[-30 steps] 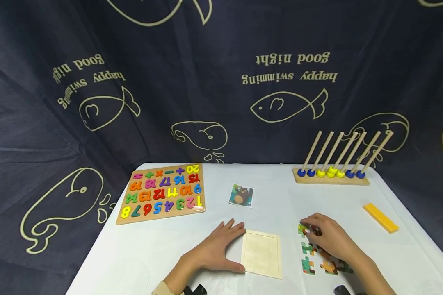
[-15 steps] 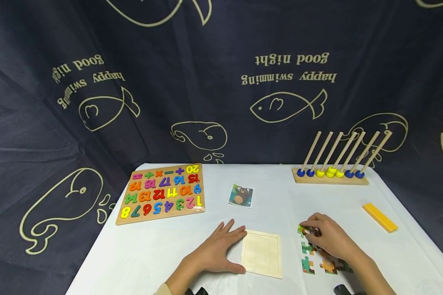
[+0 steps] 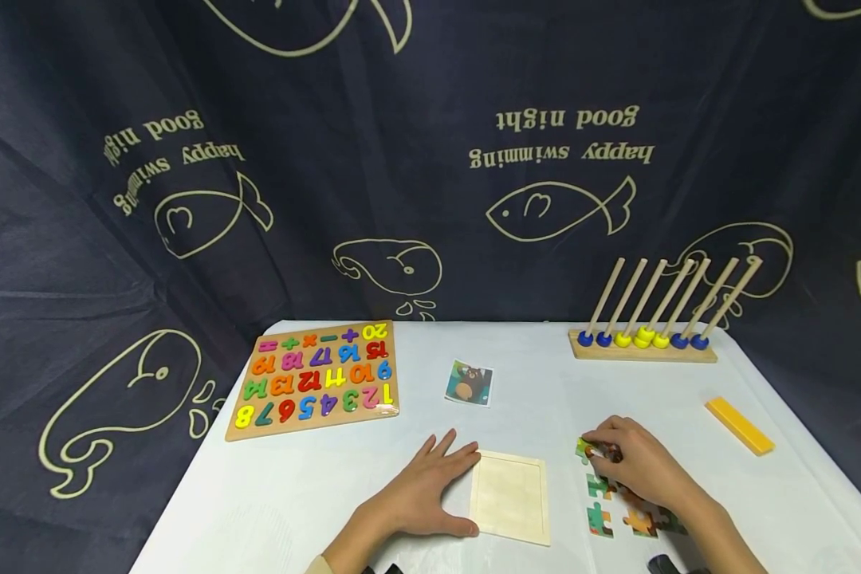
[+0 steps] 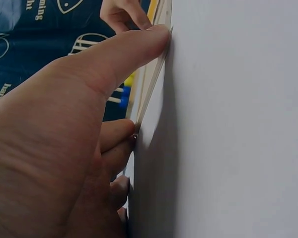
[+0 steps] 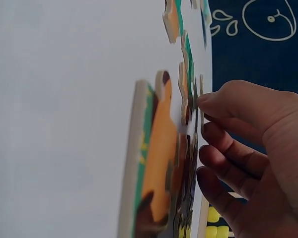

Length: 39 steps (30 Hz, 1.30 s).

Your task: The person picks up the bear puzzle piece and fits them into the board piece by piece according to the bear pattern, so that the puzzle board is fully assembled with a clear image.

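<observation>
My left hand (image 3: pixel 425 492) lies at the left edge of a shallow, pale wooden puzzle tray (image 3: pixel 509 498), with thumb and fingers spread apart. Its thumb tip touches the near left corner, and the index finger is at the far left one. Right of the tray, my right hand (image 3: pixel 640 461) pinches a green and brown jigsaw piece (image 3: pixel 583 448) between thumb and index finger, low over the table. Loose jigsaw pieces in green, orange and brown, such as a green one (image 3: pixel 599 520), lie below and partly under that hand. In the right wrist view, more jigsaw pieces (image 5: pixel 158 163) stretch alongside the fingers.
A small bear picture card (image 3: pixel 469 383) lies beyond the tray. At the back left is a number board (image 3: pixel 316 379). A pegged bead counter (image 3: pixel 642 355) stands at the back right, with a yellow bar (image 3: pixel 740 426) nearer. Dark fish-print cloth (image 3: pixel 430 159) hangs behind the white table.
The jigsaw piece at my right fingertips has shifted slightly left, away from the other pieces. My left hand stays at the tray's edge.
</observation>
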Motion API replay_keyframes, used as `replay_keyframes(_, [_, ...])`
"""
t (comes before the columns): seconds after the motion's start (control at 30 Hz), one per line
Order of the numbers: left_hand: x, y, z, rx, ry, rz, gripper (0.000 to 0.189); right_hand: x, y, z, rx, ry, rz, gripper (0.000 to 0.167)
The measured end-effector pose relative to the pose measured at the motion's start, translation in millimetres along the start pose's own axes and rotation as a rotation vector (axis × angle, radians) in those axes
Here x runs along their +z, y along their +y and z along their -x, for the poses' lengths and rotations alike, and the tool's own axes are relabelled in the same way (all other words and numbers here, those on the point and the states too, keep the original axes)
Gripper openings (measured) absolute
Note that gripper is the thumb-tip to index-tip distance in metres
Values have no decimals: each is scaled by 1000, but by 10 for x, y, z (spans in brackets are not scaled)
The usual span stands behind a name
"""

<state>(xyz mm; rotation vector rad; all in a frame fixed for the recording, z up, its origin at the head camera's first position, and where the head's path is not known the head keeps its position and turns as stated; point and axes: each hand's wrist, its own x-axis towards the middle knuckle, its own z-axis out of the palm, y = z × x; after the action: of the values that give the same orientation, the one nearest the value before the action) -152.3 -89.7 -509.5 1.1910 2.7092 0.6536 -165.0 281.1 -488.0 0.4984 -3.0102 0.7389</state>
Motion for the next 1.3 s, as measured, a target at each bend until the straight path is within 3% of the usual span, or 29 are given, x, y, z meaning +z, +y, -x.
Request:
replay_keyframes(0.43, [-5,4,0,10,5,-5,95,69,-191,-55,30,-18,-49,29])
replay_keyframes(0.87, [34,-35,6,17,37,-36,98,145,-395,-55,-96,-50,-45,30])
replay_keyframes(1.3, [31,-16,-3,4,16,-21,98,261,-609,-50,-215,-38,-19,25])
